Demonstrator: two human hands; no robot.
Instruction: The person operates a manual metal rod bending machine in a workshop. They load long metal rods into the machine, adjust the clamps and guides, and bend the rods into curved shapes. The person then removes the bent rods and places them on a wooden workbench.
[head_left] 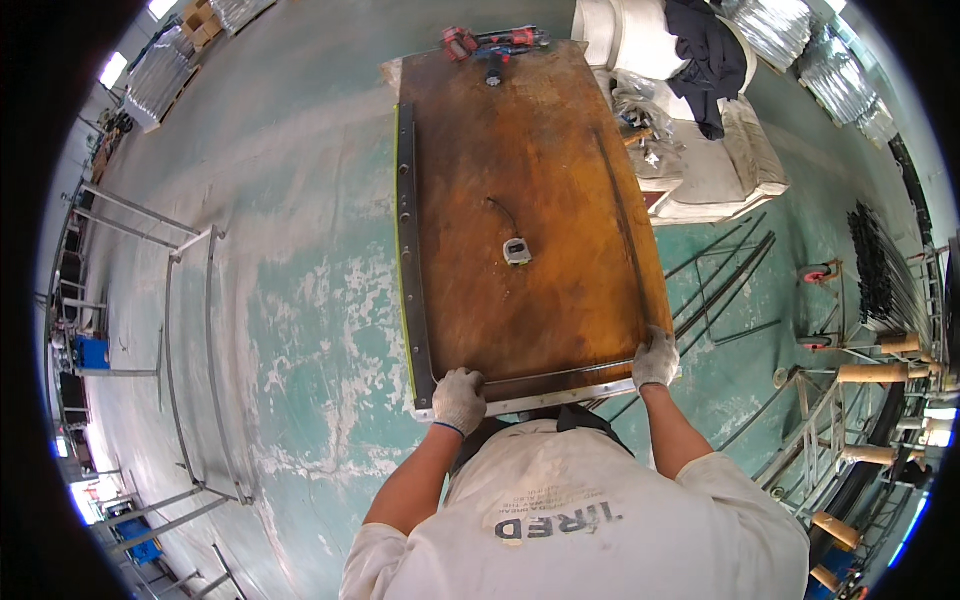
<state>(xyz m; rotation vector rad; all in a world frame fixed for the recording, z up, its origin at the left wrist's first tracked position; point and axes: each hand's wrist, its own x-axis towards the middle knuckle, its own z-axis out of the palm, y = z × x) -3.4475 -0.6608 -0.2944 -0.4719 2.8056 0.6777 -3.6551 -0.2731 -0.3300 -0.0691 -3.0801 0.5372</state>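
Observation:
Both my hands wear pale work gloves and are at the near edge of a rust-brown worktable (530, 160). A thin metal bar (565, 380) lies across this edge, just inside a light metal strip (535, 401). My left hand (460, 400) is closed at the bar's left part, by the near left corner. My right hand (656, 360) is closed over its right end at the near right corner. The fingers' undersides are hidden. A dark metal strip with holes (407, 200) runs along the table's left edge. Mid-table lies a tape measure (516, 251).
Red and blue power tools (492, 48) lie at the table's far end. A pale sofa (715, 165) with a black cloth (705, 60) stands beyond its right side. Metal rods (730, 270) lie on the floor at right. A metal frame (212, 350) stands at left.

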